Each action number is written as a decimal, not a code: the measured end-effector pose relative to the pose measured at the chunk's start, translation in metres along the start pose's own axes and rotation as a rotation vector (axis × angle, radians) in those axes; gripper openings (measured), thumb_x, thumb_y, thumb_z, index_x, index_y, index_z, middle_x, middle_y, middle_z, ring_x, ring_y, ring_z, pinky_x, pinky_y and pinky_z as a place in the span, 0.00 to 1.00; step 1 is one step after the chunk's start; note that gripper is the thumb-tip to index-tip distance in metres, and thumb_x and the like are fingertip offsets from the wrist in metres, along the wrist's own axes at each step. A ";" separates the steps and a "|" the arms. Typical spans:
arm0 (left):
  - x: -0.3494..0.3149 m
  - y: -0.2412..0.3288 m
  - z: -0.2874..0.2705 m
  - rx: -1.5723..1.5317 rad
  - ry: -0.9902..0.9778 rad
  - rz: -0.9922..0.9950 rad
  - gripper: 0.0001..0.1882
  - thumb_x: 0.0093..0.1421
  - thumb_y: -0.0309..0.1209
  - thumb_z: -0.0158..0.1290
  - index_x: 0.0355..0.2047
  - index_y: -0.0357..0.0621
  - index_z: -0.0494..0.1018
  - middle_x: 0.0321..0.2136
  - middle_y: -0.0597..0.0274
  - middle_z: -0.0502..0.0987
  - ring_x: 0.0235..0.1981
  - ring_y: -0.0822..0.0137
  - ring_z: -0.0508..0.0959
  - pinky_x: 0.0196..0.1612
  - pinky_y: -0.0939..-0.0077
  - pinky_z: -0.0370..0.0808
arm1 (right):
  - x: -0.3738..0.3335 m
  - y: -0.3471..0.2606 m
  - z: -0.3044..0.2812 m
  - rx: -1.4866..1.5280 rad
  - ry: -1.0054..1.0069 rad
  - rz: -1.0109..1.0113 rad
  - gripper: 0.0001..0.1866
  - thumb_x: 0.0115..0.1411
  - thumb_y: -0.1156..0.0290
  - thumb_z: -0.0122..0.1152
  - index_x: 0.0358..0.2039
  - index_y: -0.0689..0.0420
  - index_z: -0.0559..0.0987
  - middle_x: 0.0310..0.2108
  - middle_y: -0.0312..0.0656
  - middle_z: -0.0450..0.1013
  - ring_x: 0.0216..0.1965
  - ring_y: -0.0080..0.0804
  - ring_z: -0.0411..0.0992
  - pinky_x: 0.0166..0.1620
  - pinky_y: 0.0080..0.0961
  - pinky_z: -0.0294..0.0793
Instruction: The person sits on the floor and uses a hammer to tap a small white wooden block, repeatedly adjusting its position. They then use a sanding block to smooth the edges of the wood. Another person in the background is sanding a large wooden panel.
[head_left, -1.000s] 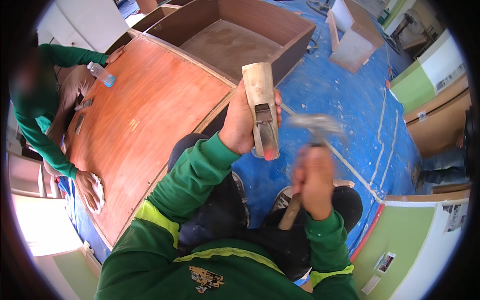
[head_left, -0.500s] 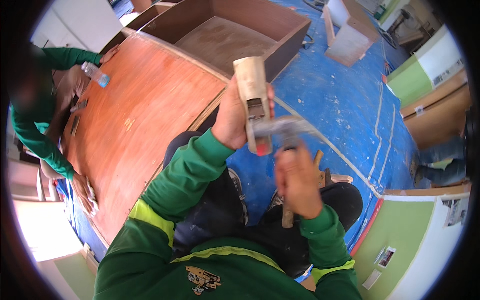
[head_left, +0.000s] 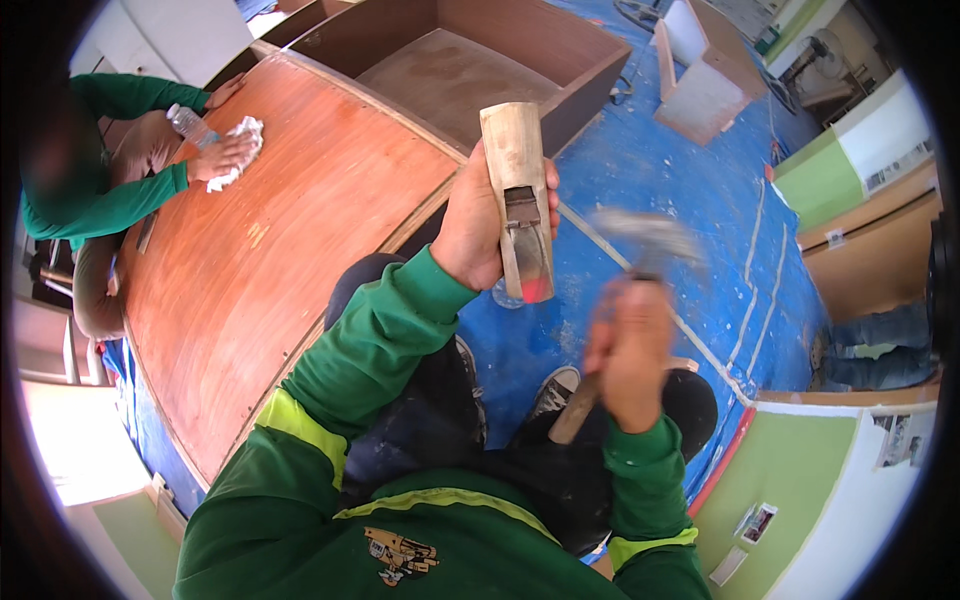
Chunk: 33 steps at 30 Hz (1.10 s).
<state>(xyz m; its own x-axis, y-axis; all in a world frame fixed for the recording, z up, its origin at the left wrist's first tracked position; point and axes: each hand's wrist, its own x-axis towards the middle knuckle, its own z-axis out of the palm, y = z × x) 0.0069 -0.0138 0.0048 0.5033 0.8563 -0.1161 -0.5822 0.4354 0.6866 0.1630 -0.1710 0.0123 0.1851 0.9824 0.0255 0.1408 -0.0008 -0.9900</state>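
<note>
A wooden hand plane (head_left: 517, 180), with a dark metal blade in its slot and a red mark at its lower end, is held up in front of me. My left hand (head_left: 476, 228) is closed around its body, thumb and fingers on opposite sides. To the right of it, my right hand (head_left: 632, 345) grips the wooden handle of a hammer (head_left: 650, 240). The hammer's metal head is smeared by motion and stands apart from the plane. The handle's end sticks out below my fist.
A reddish wooden panel (head_left: 290, 210) lies at my left, where a co-worker wipes it with a white cloth (head_left: 246, 146) beside a plastic bottle (head_left: 188, 122). A brown open box frame (head_left: 580, 85) stands beyond. Blue sheeting (head_left: 690, 200) covers the floor; a small cabinet (head_left: 705, 85) sits far right.
The hammer has swung away from the plane's lower end toward the right. My left hand with the plane has shifted slightly right. The co-worker's cloth has moved up the panel.
</note>
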 end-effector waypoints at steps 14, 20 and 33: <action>0.005 -0.008 -0.015 -0.051 -0.055 0.002 0.30 0.75 0.55 0.33 0.35 0.44 0.74 0.30 0.63 0.76 0.31 0.67 0.78 0.36 0.69 0.79 | -0.004 0.011 0.014 -0.118 -0.074 -0.082 0.22 0.78 0.58 0.49 0.60 0.64 0.70 0.32 0.55 0.78 0.30 0.57 0.77 0.36 0.51 0.75; 0.006 -0.006 -0.001 -0.100 0.011 0.018 0.28 0.75 0.53 0.34 0.33 0.44 0.74 0.28 0.64 0.74 0.29 0.67 0.75 0.37 0.72 0.78 | 0.000 0.020 0.019 0.023 0.028 -0.150 0.21 0.80 0.54 0.44 0.54 0.61 0.70 0.22 0.43 0.69 0.17 0.36 0.66 0.25 0.33 0.67; 0.002 -0.005 -0.011 -0.193 -0.035 -0.007 0.28 0.76 0.52 0.35 0.32 0.43 0.73 0.28 0.62 0.76 0.28 0.66 0.80 0.31 0.68 0.81 | -0.005 0.005 0.023 -0.201 -0.022 -0.062 0.21 0.79 0.56 0.49 0.56 0.64 0.71 0.29 0.47 0.75 0.24 0.39 0.72 0.29 0.40 0.69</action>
<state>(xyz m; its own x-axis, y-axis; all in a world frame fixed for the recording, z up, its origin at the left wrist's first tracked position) 0.0039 -0.0111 -0.0066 0.5274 0.8445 -0.0931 -0.6887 0.4892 0.5351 0.1409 -0.1715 0.0043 0.1494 0.9855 0.0805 0.3433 0.0247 -0.9389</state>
